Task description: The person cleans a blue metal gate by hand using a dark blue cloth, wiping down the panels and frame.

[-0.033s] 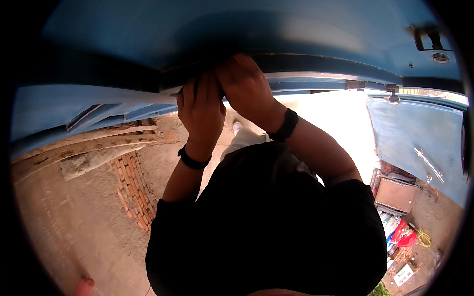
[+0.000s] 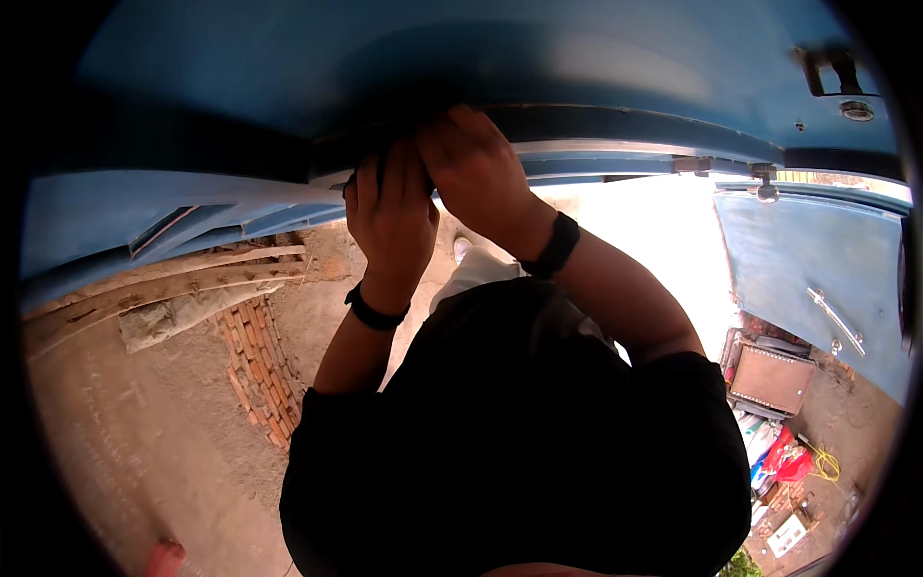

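A blue metal panel (image 2: 481,58) like a door or large lid fills the top of the view, with a dark recess along its lower edge (image 2: 615,123). Both my hands are raised against that edge, close together. The fingers of my left hand (image 2: 392,216) are side by side and curl upward into shadow. My right hand (image 2: 478,173) is just right of it and slightly higher, with bent fingers closed in the dark recess. The fingertips, and whatever they hold, are hidden in shadow. Each wrist wears a dark band, the right one (image 2: 553,245) wider.
A blue door leaf (image 2: 817,260) with a metal bolt (image 2: 835,320) stands open at right. Below it are a brown case (image 2: 769,377), a red bag (image 2: 790,462) and yellow cord (image 2: 825,464). Wooden beams (image 2: 183,286) and stacked bricks (image 2: 258,361) lie at left.
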`<action>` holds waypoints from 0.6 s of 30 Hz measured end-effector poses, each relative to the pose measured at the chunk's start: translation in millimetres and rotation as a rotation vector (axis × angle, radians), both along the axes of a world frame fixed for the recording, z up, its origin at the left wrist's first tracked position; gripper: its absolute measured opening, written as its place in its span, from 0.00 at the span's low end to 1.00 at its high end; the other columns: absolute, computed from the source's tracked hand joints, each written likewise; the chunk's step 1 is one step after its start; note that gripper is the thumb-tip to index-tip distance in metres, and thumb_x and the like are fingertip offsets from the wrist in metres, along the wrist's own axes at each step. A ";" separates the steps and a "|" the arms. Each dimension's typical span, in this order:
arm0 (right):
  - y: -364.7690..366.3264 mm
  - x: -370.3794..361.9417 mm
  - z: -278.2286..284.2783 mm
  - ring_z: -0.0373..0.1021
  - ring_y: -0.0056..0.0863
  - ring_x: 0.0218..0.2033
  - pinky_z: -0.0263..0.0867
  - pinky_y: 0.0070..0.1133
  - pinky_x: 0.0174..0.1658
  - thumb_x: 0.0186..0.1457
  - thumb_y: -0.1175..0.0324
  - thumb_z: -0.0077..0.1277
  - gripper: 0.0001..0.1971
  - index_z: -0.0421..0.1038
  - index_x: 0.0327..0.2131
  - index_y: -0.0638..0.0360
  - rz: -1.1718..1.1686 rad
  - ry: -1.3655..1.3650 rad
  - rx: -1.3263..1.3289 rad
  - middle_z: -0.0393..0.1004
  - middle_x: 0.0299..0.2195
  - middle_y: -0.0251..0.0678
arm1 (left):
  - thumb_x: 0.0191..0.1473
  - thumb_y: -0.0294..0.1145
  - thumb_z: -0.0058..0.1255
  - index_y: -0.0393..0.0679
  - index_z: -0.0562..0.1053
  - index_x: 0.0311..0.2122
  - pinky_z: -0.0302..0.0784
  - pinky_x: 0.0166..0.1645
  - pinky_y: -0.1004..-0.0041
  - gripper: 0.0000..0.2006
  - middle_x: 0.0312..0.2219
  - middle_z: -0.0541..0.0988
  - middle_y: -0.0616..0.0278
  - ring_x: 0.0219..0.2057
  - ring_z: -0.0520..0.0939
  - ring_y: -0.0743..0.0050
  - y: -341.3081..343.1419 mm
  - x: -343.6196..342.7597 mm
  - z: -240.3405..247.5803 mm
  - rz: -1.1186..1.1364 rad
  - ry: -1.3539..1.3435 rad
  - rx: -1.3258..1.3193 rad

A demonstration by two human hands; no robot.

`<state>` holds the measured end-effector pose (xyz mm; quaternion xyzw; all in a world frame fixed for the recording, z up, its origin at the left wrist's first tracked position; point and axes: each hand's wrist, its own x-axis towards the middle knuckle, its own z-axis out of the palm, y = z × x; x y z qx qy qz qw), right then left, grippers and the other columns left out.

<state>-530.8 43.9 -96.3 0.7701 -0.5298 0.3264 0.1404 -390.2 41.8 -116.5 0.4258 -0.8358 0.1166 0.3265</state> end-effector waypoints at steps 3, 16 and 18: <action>6.6 -8.9 4.3 0.69 0.31 0.36 0.67 0.25 0.42 0.42 0.71 0.54 0.03 0.73 0.24 0.56 -0.029 0.053 0.026 0.73 0.28 0.32 | 0.36 0.25 0.64 0.39 0.79 0.44 0.74 0.45 0.64 0.23 0.45 0.82 0.59 0.47 0.78 0.58 1.1 -8.9 -6.0 -0.036 0.038 0.042; 9.4 -13.9 -6.4 0.70 0.33 0.36 0.68 0.26 0.40 0.42 0.70 0.54 0.06 0.74 0.27 0.57 -0.047 0.073 -0.045 0.74 0.28 0.35 | 0.40 0.30 0.60 0.40 0.79 0.43 0.73 0.43 0.63 0.20 0.44 0.81 0.63 0.44 0.78 0.61 7.4 -24.2 5.7 0.030 -0.013 0.052; -7.5 19.7 -8.5 0.70 0.32 0.35 0.68 0.26 0.40 0.42 0.69 0.54 0.05 0.73 0.26 0.57 -0.025 0.046 -0.052 0.74 0.27 0.34 | 0.43 0.31 0.57 0.39 0.80 0.40 0.72 0.43 0.64 0.16 0.44 0.81 0.61 0.44 0.77 0.60 -1.7 2.0 2.1 0.132 -0.020 -0.016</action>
